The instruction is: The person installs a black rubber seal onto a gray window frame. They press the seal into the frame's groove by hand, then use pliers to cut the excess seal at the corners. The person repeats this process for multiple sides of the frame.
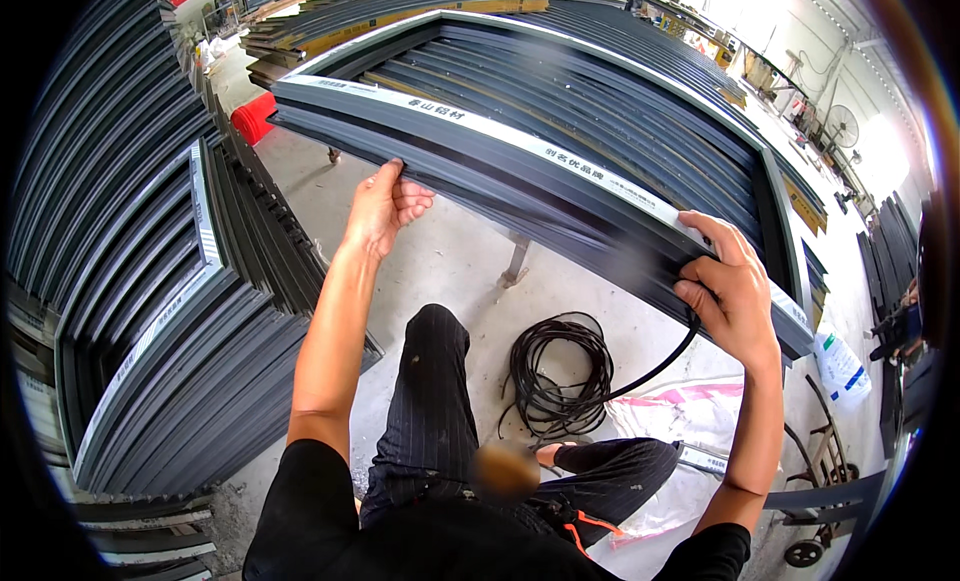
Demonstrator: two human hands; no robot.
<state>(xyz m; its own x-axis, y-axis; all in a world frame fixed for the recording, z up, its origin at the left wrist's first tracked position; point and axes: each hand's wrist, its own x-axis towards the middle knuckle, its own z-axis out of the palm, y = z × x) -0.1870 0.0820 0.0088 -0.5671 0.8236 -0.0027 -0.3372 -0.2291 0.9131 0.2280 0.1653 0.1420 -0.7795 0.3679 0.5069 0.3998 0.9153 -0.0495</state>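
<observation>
Right hand [728,291] pinching black strip [658,371] at dark frame [520,186], strip trailing below; left hand [388,206] half-curled, thumb at frame's near edge, can't tell if gripping.

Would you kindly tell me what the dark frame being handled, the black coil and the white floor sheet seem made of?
Dark frame: probably metal, satin-coated, judging by its straight, crisp edges.
Black coil: likely rubber or soft plastic, smooth, since it loops freely.
White sheet: perhaps plastic, given its creases; finish unclear.
</observation>
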